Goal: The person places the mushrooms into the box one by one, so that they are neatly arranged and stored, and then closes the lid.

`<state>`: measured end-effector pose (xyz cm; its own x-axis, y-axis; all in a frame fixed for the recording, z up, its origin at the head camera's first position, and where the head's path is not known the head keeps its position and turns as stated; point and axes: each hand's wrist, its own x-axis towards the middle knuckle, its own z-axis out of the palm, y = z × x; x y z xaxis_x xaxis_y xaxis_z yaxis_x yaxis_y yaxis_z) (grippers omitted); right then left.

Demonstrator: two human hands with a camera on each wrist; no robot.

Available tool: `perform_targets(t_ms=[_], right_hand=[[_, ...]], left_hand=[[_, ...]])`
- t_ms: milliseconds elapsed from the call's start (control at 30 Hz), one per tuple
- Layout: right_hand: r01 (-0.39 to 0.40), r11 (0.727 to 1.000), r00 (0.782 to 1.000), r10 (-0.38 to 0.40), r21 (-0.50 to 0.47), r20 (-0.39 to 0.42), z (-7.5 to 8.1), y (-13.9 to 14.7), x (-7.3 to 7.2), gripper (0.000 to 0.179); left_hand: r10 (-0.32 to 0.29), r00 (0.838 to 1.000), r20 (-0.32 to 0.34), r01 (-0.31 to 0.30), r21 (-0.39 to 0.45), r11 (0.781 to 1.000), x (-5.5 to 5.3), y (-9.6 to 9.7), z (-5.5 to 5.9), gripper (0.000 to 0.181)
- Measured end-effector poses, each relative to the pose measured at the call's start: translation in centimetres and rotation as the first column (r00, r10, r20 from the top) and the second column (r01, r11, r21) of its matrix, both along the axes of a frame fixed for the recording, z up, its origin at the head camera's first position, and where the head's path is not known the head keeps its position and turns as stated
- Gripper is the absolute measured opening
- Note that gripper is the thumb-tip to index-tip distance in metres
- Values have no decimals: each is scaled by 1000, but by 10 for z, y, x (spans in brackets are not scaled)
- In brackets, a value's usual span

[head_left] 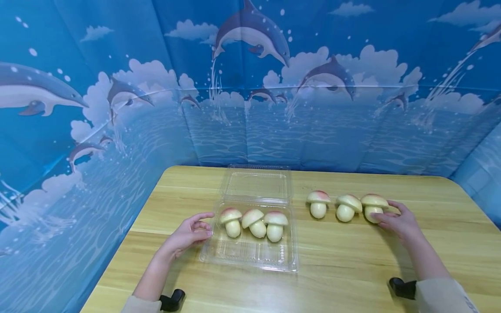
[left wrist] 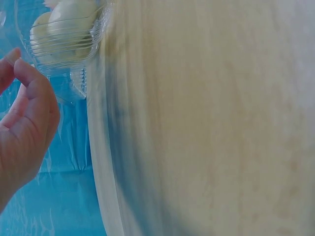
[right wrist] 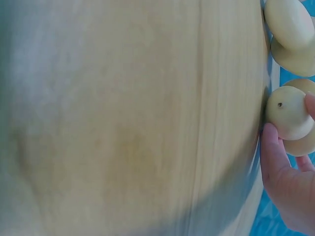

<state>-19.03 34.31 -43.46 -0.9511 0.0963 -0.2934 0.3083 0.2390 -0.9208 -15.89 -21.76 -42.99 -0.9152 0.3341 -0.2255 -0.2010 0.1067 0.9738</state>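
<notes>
My right hand (head_left: 399, 219) grips the rightmost toy mushroom (head_left: 374, 201), thumb on its pale stem and fingers behind the cap. In the right wrist view, a small dark hole marks the stem's round end (right wrist: 288, 113). My left hand (head_left: 189, 234) is beside the left edge of a clear plastic clamshell box (head_left: 250, 257), loosely bent fingers right at its rim. Inside the box, three toy mushrooms (head_left: 275, 226) with cream stems and pink-tinged caps lie in a row. The left wrist view shows the box corner (left wrist: 64, 44) beyond the fingers.
Two more toy mushrooms, a middle one (head_left: 346, 208) and a left one (head_left: 318, 204), lie between the box and my right hand. The box's lid (head_left: 256, 182) is folded back toward the far edge of the wooden table (head_left: 344, 269). Behind hangs a blue dolphin-print curtain (head_left: 332, 126).
</notes>
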Motion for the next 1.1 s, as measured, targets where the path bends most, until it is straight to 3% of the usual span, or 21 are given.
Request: perform_targets(t_ms=[533, 1100], right_hand=[[25, 995, 1000, -24, -97, 9, -1, 6, 9, 101], [36, 969, 999, -40, -246, -10, -5, 11, 18, 99]], left_hand=[[0, 1000, -1, 0, -5, 1000, 0, 1, 0, 62], [-12, 1000, -5, 12, 13, 1000, 0, 0, -1, 61]])
